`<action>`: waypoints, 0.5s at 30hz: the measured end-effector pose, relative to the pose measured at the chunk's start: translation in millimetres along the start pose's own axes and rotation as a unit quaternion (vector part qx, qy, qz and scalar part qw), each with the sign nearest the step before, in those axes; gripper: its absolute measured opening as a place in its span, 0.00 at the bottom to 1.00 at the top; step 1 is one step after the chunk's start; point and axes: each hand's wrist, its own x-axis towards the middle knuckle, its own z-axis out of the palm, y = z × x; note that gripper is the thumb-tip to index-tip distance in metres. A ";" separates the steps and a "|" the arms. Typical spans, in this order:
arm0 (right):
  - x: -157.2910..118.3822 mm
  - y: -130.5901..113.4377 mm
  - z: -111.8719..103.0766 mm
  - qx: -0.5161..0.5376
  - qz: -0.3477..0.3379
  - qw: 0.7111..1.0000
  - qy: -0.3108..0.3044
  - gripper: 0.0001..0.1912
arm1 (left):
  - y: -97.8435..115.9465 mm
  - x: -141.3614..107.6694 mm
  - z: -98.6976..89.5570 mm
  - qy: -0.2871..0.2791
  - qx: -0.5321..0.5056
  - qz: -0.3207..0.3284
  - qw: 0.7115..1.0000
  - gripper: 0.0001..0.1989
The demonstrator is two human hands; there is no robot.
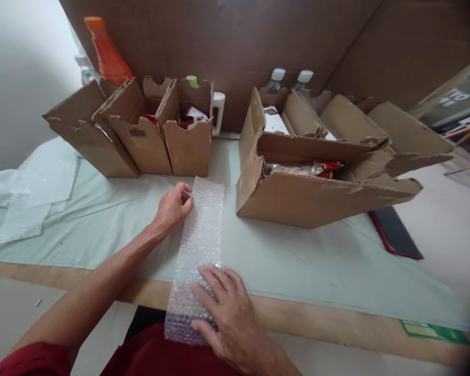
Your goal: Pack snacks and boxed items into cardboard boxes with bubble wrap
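A long strip of clear bubble wrap (203, 224) lies over the cloth in front of me, and its near end hangs past the table's front edge. My right hand (229, 310) rests flat on the near part of the strip with its fingers spread. Beside the strip's upper left edge is my left hand (176, 206). Its fingers are loosely curled, with a gap between thumb and forefinger, and nothing shows in them. Whether it touches the wrap's edge is unclear.
Cardboard bins (141, 141) stand at the back left, near an orange bottle (107, 52) and a white handle (218, 112). More cardboard bins (317, 198) with packets inside stand at right. Clear plastic sheeting (35, 188) lies at far left. A dark flat object (395, 232) sits at right.
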 end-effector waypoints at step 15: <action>-23.0 31.0 -18.8 0.007 0.024 0.990 0.138 0.19 | 5.6 0.9 -0.8 -0.036 0.076 0.100 0.991 0.18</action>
